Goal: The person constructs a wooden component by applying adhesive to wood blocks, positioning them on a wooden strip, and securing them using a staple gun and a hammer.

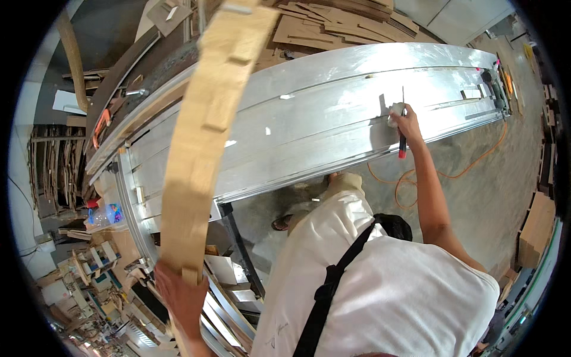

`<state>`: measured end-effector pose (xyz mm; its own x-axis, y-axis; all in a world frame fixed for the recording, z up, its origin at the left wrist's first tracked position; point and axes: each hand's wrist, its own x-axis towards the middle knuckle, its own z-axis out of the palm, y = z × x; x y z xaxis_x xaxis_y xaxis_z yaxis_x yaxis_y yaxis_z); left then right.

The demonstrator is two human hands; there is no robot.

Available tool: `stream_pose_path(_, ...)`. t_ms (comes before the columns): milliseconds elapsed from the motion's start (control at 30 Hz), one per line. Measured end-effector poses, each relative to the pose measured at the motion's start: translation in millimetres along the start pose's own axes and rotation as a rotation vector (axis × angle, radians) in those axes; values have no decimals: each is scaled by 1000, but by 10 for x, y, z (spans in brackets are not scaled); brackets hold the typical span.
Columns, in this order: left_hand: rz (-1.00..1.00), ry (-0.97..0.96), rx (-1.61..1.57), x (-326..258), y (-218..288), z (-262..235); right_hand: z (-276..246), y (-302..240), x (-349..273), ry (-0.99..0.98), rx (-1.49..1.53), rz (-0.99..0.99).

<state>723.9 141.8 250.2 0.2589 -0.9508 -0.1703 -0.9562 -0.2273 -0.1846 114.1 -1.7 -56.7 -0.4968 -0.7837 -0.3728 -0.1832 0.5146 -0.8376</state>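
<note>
My left hand (180, 296) is closed on the near end of a long, pale wooden board (193, 172). The board rises slanting away across the left part of the metal saw table (321, 113), and several small raised blocks or notches show along it. Over the table's right half, my right hand (409, 126) is closed around a slim screwdriver-like tool (402, 146) with a thin shaft and a black handle ending in red. A crumpled white wad (395, 112), perhaps paper or cloth, sits at the fingers of that hand. Its exact kind cannot be made out.
Flat brown offcuts (321, 33) lie stacked beyond the table. An orange cord (464, 174) trails over the floor to the right. At left are a plastic bottle (106, 215), an orange-handled tool (102, 127) and racked boards (59, 169). Wood pieces (98, 279) clutter the lower left.
</note>
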Motion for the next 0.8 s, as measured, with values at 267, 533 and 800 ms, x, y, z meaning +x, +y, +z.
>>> stream_pose_path(267, 657, 283, 15, 1348, 1827, 133, -967, 804, 1192, 36, 53, -93)
stream_pose_path(533, 838, 128, 143, 2011, 2718, 736, -1264, 982, 1300, 311, -324, -131)
stream_pose_path(800, 1001, 117, -75, 2593, 3275, 1147, -2141, 1088, 904, 381, -72, 76)
